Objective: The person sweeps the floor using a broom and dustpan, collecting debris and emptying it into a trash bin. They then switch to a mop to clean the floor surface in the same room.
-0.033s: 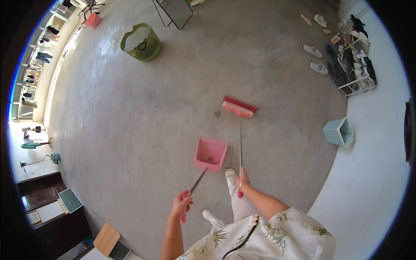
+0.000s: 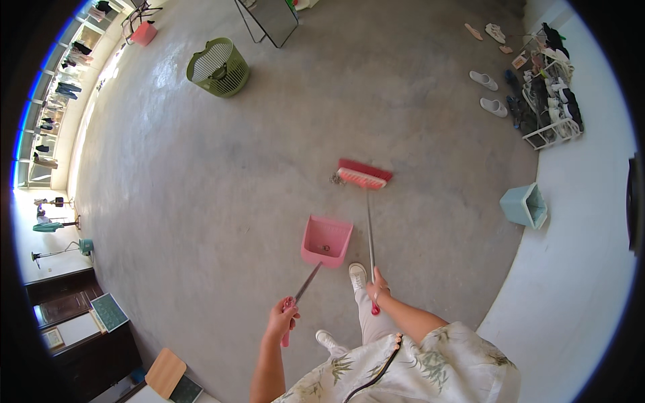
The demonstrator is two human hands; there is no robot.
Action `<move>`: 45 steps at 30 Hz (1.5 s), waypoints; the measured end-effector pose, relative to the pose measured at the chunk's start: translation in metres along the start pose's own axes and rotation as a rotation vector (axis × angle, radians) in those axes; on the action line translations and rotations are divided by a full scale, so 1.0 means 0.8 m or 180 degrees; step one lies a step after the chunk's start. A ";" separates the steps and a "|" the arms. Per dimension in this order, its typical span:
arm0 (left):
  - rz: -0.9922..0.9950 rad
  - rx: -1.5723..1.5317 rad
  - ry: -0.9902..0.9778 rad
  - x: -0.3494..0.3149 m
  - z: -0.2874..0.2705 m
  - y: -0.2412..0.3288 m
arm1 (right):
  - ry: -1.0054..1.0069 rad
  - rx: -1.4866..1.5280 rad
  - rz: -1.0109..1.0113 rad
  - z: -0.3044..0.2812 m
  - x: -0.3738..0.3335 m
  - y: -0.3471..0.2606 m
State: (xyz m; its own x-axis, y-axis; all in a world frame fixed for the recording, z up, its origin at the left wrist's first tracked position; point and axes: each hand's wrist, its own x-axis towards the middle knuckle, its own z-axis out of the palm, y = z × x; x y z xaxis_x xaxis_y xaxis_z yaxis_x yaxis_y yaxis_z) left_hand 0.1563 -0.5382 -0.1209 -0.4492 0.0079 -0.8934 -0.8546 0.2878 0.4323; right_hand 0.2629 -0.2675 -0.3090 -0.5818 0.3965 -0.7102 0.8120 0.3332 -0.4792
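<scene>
My left hand is closed round the pink grip of a dustpan's long handle. The pink dustpan rests on the floor ahead of my feet, with a little debris inside. In my closed right hand is the metal stick of a broom. Its red bristle head lies on the floor beyond the dustpan, a bit to the right. A small pile of debris sits at the left end of the broom head, partly covered by it.
A green slatted basket stands far left of centre, near a standing mirror. Along the right wall are a light blue bin and a shoe rack. Grey slippers lie beside the rack. A wooden board is at the lower left.
The broom head has moved left and slightly nearer, up to the debris pile. My right hand has shifted a little with the stick. My left hand and the dustpan stay almost still.
</scene>
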 end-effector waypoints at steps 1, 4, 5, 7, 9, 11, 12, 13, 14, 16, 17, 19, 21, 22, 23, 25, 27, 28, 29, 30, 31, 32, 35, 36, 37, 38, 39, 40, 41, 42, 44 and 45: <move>-0.0012 0.0015 -0.0001 -0.002 0.002 0.005 | 0.0120 0.0127 -0.0380 0.001 -0.007 0.028; 0.0025 -0.0032 0.0048 0.001 0.008 0.002 | -0.0934 0.0974 0.0745 -0.122 -0.057 -0.056; 0.0008 -0.0015 0.0070 0.000 0.011 -0.001 | -0.0903 0.0778 0.0568 -0.135 -0.049 -0.059; -0.0003 -0.0014 0.0051 -0.004 0.018 -0.006 | -0.0655 0.0308 0.0067 -0.145 -0.019 -0.069; 0.0005 0.0000 0.0054 -0.004 0.025 -0.009 | -0.0294 -0.0145 -0.0468 -0.140 0.047 -0.104; -0.0019 0.0054 0.0099 -0.007 0.036 -0.009 | -0.0075 -0.0441 -0.0819 -0.129 0.127 -0.154; -0.0037 0.0123 0.0150 -0.009 0.037 -0.007 | -0.0175 -0.0447 -0.0860 -0.118 0.170 -0.182; -0.0046 0.0142 0.0143 -0.010 0.035 -0.002 | 0.0025 -0.0444 -0.1006 -0.106 0.206 -0.208; -0.0067 0.0118 0.0127 -0.012 0.038 -0.002 | -0.0118 -0.0452 -0.0862 -0.105 0.230 -0.245; -0.0105 0.0128 0.0136 -0.015 0.035 -0.002 | -0.0353 -0.0538 -0.0457 -0.089 0.280 -0.294; -0.0102 0.0137 0.0146 -0.015 0.033 -0.004 | -0.0338 -0.0581 -0.0450 -0.076 0.291 -0.295; -0.0081 0.0180 0.0133 -0.008 0.033 -0.004 | -0.0323 -0.0300 -0.0071 -0.038 0.317 -0.252; -0.0087 0.0124 0.0157 -0.007 0.030 -0.012 | -0.0639 0.0423 0.1095 -0.014 0.283 -0.199; -0.0061 0.0192 0.0105 -0.003 0.034 -0.006 | -0.0289 0.0311 0.0956 0.005 0.269 -0.137; -0.0049 0.0193 0.0136 -0.003 0.030 -0.009 | -0.0237 0.0232 0.0927 -0.006 0.214 -0.119; 0.0046 0.0264 0.0101 0.002 0.024 -0.007 | -0.0855 -0.0485 0.0655 -0.017 0.155 -0.016; 0.0000 0.0204 0.0090 0.006 0.013 -0.009 | -0.1127 -0.1211 0.0461 -0.060 0.062 -0.010; -0.0031 0.0165 0.0069 0.008 0.007 -0.013 | -0.1218 -0.1331 0.0471 -0.108 -0.003 -0.052; 0.0061 0.0111 0.0020 0.010 0.006 -0.017 | -0.1199 -0.1169 0.0332 -0.116 -0.021 -0.038; 0.0066 0.0100 0.0023 0.009 0.001 -0.020 | -0.1185 -0.1010 0.0181 -0.122 -0.034 -0.018; 0.0064 0.0081 0.0023 0.007 -0.004 -0.023 | -0.1172 -0.0862 0.0034 -0.128 -0.048 0.003; 0.0076 0.0051 0.0013 0.008 -0.005 -0.025 | -0.0975 -0.0804 -0.0009 -0.130 -0.061 0.026; 0.0065 0.0078 -0.0043 0.006 -0.022 -0.036 | -0.0441 -0.0686 -0.0141 -0.128 -0.090 0.048; 0.0059 0.0059 -0.0080 0.005 -0.030 -0.041 | -0.0279 -0.0699 -0.0158 -0.131 -0.091 0.043; 0.0155 0.0062 -0.0026 0.004 -0.040 -0.045 | -0.0141 -0.0700 -0.0168 -0.132 -0.094 0.028; 0.0182 0.0042 -0.0029 0.001 -0.052 -0.047 | -0.0104 -0.0611 0.0033 -0.136 -0.098 -0.006; 0.0202 0.0036 -0.0033 -0.001 -0.064 -0.050 | -0.0068 -0.0514 0.0247 -0.138 -0.094 -0.035; 0.0252 0.0023 -0.0057 -0.002 -0.078 -0.054 | 0.0201 -0.0525 -0.0017 -0.115 -0.063 -0.014; 0.0241 0.0051 -0.0019 -0.007 -0.092 -0.056 | 0.0201 -0.0212 0.0094 -0.103 -0.040 -0.022; 0.0211 0.0011 -0.0034 -0.011 -0.109 -0.062 | 0.0210 0.0098 0.0198 -0.092 -0.017 -0.031; 0.0185 -0.0071 -0.0053 -0.016 -0.150 -0.075 | -0.0080 0.0879 0.0685 -0.082 0.021 -0.087; 0.0224 -0.0113 -0.0074 -0.019 -0.173 -0.081 | -0.0077 0.1058 0.0704 -0.066 0.044 -0.090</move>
State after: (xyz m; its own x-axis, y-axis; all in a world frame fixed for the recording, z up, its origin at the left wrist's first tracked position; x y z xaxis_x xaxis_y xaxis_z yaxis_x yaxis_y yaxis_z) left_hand 0.1826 -0.6897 -0.1182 -0.5027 0.0491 -0.8631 -0.8300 0.2516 0.4978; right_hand 0.1816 -0.2328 -0.2721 -0.3933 0.4060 -0.8249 0.8906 -0.0545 -0.4514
